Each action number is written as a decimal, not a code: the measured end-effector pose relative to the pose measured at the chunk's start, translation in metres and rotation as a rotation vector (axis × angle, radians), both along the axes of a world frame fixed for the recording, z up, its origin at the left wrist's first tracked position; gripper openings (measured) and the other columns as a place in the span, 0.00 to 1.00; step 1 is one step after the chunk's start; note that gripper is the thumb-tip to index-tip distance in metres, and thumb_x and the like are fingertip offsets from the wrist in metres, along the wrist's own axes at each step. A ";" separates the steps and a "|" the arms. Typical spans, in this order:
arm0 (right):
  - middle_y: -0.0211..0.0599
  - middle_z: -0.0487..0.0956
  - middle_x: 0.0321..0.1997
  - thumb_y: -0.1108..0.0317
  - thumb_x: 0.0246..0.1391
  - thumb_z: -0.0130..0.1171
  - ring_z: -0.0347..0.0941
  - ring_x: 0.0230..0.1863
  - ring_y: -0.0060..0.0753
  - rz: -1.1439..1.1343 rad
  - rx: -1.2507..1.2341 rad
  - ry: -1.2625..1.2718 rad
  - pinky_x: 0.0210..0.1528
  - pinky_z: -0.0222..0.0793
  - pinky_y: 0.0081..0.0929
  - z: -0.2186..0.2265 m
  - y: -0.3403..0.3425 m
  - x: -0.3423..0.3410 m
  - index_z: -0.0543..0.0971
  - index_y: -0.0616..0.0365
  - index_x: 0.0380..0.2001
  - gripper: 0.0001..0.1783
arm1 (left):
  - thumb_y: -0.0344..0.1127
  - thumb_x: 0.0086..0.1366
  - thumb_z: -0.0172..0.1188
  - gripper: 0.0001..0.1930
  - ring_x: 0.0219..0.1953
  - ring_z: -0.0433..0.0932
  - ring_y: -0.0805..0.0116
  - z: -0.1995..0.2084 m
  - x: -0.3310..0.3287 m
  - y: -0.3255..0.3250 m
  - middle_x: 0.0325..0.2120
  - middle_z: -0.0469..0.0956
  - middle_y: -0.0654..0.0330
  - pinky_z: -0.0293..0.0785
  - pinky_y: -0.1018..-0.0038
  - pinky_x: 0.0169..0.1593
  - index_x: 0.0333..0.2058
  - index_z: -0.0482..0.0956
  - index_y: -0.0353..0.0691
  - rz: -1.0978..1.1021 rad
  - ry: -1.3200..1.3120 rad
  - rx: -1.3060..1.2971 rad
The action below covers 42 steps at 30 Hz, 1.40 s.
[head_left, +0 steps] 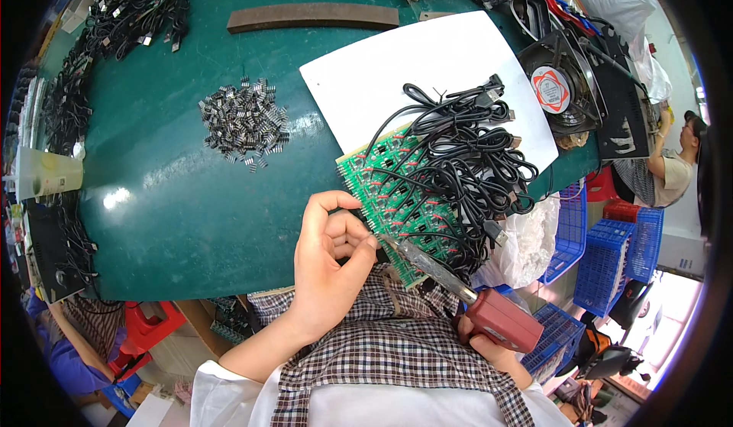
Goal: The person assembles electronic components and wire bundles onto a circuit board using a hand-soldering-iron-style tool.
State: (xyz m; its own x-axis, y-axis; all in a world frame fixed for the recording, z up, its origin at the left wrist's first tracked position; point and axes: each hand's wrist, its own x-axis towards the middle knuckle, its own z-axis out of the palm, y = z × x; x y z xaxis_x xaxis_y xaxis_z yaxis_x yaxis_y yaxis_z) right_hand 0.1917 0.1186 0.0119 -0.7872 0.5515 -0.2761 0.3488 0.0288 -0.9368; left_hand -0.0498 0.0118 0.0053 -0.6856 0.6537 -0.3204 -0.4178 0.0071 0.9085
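A green circuit board panel lies at the table's front edge, tilted, with rows of small parts and red and black wires. Coiled black USB cables run from it toward the right. At the board's left edge is my left hand, its fingers curled and thumb pinched in; what they hold is too small to make out. My right hand grips a soldering iron with a dark red handle. Its metal tip points up-left to the board edge, close beside my left fingertips. The handle partly hides the right fingers.
A pile of small metal connectors sits on the green table. White paper lies under the cables. A brown bar is behind, and a fan stands right. Blue baskets are beyond. Co-workers sit on both sides.
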 end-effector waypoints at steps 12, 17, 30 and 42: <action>0.34 0.76 0.24 0.55 0.40 0.64 0.73 0.20 0.29 0.057 0.057 -0.007 0.24 0.68 0.20 0.001 0.003 0.011 0.75 0.68 0.33 0.25 | 0.17 0.54 0.49 0.16 0.26 0.69 0.81 0.000 0.000 -0.001 0.23 0.69 0.63 0.68 0.85 0.31 0.41 0.58 0.36 -0.030 0.073 -0.019; 0.36 0.77 0.26 0.55 0.38 0.64 0.74 0.22 0.32 0.016 0.140 -0.008 0.26 0.68 0.21 -0.003 0.001 0.013 0.74 0.69 0.36 0.28 | 0.18 0.56 0.48 0.15 0.26 0.68 0.80 -0.002 0.000 -0.001 0.24 0.69 0.63 0.67 0.85 0.31 0.40 0.58 0.38 -0.050 0.087 -0.027; 0.32 0.75 0.18 0.49 0.39 0.64 0.70 0.19 0.24 -0.053 -0.044 -0.043 0.24 0.65 0.18 0.020 -0.001 0.001 0.75 0.66 0.32 0.28 | 0.20 0.54 0.55 0.15 0.25 0.68 0.81 0.004 -0.029 -0.021 0.26 0.71 0.62 0.66 0.85 0.29 0.39 0.62 0.36 0.033 0.306 -0.258; 0.32 0.75 0.20 0.68 0.38 0.61 0.71 0.21 0.30 0.132 0.567 -0.314 0.23 0.64 0.24 -0.017 0.005 0.008 0.78 0.57 0.27 0.09 | 0.25 0.50 0.59 0.08 0.26 0.72 0.63 -0.008 -0.105 -0.030 0.26 0.71 0.55 0.68 0.71 0.31 0.31 0.74 0.35 0.244 1.105 -0.654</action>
